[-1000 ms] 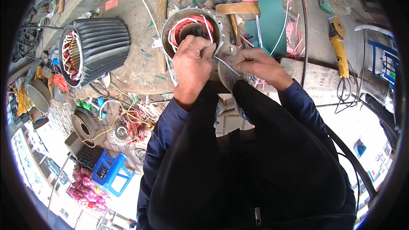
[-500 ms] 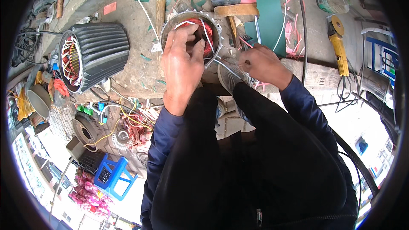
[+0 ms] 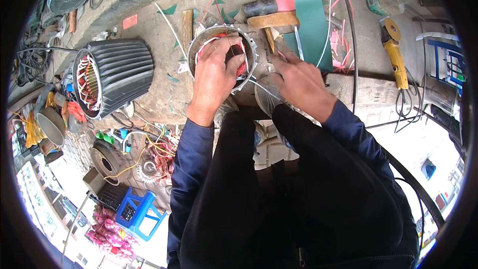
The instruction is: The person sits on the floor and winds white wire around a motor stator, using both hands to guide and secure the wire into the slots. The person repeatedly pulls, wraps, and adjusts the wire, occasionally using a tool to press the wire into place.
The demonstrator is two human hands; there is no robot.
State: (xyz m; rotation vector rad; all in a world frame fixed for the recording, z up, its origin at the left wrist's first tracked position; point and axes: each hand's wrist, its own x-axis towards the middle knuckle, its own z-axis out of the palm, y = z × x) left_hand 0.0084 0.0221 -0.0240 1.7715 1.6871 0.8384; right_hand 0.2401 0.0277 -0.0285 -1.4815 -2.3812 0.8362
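A round motor housing [image 3: 253, 52] with a toothed metal rim stands on the work surface, its mouth facing up. Red wire windings [image 3: 241, 67] and white sleeving show inside. My left hand [image 3: 211, 69] reaches over the rim; its thumb and forefinger are apart at the windings, and its other fingertips are partly hidden. A thin red wire [image 3: 215, 0] runs from the top of the view down to these fingers. To the right of the housing, my right hand [image 3: 302, 84] has its fingers bent together beside the wooden handle [image 3: 269, 39] of a hammer; what they hold is hidden.
A finned black motor housing [image 3: 122, 72] with windings lies at left. Beyond the hands are a black roll [image 3: 260, 8], green sheet [image 3: 311, 25] and pink scraps. A yellow angle grinder [image 3: 396, 62] lies right. A blue stool [image 3: 139, 212] stands lower left.
My right hand has shifted slightly left and its fingers now reach forward near the hammer handle. The red wire now comes down to my left fingers. The view has shifted slightly.
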